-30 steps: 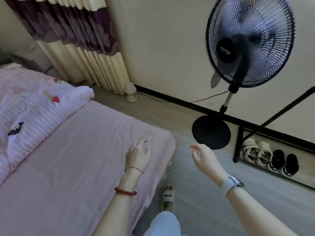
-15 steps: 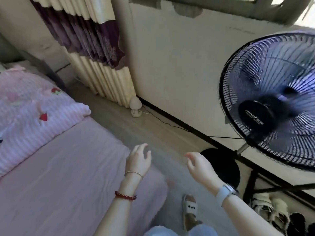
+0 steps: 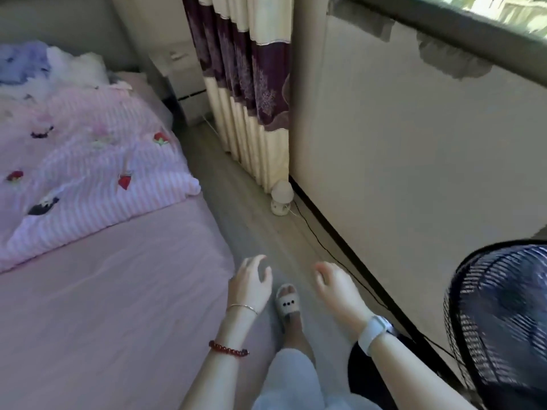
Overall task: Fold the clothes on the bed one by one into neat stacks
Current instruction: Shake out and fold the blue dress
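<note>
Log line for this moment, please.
left hand: open, holds nothing | right hand: open, holds nothing | clothes: heaped at far end of bed | folding: not begun

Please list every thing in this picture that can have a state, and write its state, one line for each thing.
left hand: open, holds nothing, in the air beside the bed edge
right hand: open, holds nothing, above the floor
clothes: unfolded, heaped at the far end of the bed
striped blanket: spread out, rumpled
bed sheet: laid flat, bare near the hands
fan: blades blurred, probably running
curtain: gathered at the wall corner
</note>
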The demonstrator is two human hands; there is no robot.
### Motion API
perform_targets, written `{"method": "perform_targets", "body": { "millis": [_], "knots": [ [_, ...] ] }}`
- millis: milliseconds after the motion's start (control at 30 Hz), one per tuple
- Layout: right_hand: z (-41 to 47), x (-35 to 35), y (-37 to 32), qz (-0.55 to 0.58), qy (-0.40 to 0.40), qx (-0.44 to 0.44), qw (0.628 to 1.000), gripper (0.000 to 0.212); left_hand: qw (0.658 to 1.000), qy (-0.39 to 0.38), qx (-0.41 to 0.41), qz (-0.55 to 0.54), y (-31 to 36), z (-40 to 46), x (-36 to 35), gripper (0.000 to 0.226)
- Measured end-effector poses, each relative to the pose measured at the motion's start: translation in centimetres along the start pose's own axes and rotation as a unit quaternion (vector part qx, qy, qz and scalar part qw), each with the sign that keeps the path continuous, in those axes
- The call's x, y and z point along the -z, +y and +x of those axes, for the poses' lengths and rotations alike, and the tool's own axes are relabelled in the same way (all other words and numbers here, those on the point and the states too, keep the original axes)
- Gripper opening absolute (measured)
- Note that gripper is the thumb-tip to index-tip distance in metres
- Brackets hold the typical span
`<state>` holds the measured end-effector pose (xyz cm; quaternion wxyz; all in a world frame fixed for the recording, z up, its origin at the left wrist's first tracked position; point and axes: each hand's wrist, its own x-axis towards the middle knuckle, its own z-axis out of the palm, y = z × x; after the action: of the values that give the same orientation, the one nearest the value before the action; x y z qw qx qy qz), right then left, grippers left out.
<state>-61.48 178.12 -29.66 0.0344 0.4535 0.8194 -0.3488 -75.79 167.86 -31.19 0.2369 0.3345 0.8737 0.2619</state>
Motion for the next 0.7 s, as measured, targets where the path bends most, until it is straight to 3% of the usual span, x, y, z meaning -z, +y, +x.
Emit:
{"method": "perform_targets", "body": {
  "millis": [333, 700],
  "knots": [
    [23.3, 2.1, -8.9, -0.032, -0.071, 0.018, 0.997, 0.021, 0.994, 0.066, 0.091, -0.003, -2.6, 20.7, 7.4, 0.034],
    [45.2, 3.9, -26.1, -0.089, -0.094, 0.163, 0.978, 0.026, 0.979, 0.099, 0.179, 0.006, -6.9, 39.6, 18.9, 0.032]
  ]
}}
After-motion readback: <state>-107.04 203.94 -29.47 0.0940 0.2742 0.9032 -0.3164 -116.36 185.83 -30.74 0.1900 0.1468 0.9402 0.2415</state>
